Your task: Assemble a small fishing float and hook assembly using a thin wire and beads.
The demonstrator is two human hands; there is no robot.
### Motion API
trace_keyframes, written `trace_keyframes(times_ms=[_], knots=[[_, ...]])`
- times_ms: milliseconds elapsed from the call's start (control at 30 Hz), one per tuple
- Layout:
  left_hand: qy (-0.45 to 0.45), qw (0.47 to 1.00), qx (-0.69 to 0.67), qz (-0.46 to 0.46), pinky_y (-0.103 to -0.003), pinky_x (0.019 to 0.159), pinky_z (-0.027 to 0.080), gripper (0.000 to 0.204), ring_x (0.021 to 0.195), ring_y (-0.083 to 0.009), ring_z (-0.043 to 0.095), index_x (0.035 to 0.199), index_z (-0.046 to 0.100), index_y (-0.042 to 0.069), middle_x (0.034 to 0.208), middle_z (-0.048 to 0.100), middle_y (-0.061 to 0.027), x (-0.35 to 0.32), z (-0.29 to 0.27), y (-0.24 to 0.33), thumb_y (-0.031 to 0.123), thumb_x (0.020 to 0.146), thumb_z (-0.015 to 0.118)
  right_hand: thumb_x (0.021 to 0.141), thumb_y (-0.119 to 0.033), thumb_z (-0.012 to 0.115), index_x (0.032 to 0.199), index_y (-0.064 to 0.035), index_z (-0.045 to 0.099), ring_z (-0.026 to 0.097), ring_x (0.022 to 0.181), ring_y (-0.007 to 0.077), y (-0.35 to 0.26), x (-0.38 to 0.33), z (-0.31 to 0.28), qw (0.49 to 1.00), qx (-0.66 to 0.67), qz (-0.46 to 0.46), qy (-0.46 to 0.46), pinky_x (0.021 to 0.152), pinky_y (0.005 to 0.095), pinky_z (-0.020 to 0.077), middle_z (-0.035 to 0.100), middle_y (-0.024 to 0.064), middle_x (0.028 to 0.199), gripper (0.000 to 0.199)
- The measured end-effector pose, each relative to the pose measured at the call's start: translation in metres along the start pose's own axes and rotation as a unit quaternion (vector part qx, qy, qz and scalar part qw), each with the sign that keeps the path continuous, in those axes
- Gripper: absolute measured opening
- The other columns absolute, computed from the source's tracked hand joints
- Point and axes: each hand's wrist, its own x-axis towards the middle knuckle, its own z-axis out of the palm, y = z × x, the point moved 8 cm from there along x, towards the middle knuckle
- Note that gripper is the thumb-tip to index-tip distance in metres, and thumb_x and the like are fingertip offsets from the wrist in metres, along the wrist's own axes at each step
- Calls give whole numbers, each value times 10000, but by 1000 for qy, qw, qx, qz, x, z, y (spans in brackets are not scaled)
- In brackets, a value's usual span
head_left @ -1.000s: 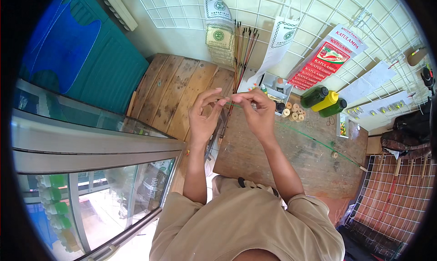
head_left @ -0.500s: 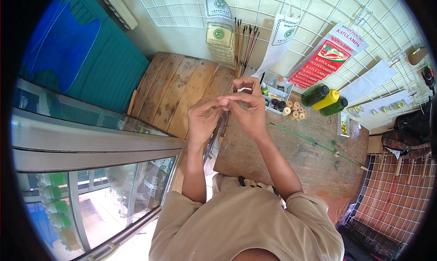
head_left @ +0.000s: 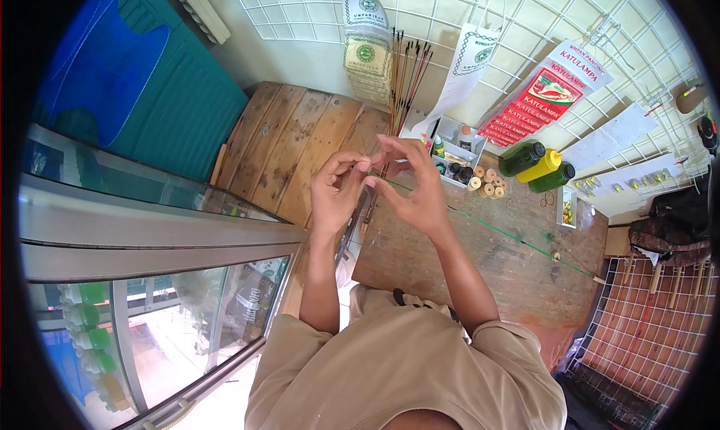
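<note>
bright, even daylight fills the scene, strongest on the pale wall [head_left: 300,62] above the fingers [head_left: 390,148]. the hands cast only soft, faint shadows on the worktop [head_left: 450,257] below them. the glass case [head_left: 150,310], down and left of the fingers, carries washed-out reflections. the fisheye lens bends straight edges toward a black rim. focus is sharp at the fingers, softer outward.

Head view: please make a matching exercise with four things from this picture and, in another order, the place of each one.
Things:
1. thin green rod
2. yellow bottle
3. glass display case
4. red packets

Places:
A. hanging on the wire wall grid
B. between two dark green bottles
C. at the person's left
D. lying across the wooden worktop, its near end at the hands

Pairs: 1-D, 2-B, 3-C, 4-A
</note>
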Motion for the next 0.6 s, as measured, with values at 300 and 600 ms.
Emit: trace_keyframes(times_ms=[300,600], knots=[[13,997,-36,65,-261,821,503,152,960,-166,635,1025,578,-11,1075,657,-150,3,2,11,12,881,619,792,-18,694,944,-27,693,575,621,137,12,-6,-8,994,-103,-14,38,555,266,456,601,68,743,152],[32,992,72,98,-262,814,505,149,922,-159,648,925,661,-10,962,681,-111,1,-14,16,-104,813,634,798,-28,682,917,-33,699,576,599,135,12,-2,-5,993,-108,-23,47,541,264,457,605,67,736,120]])
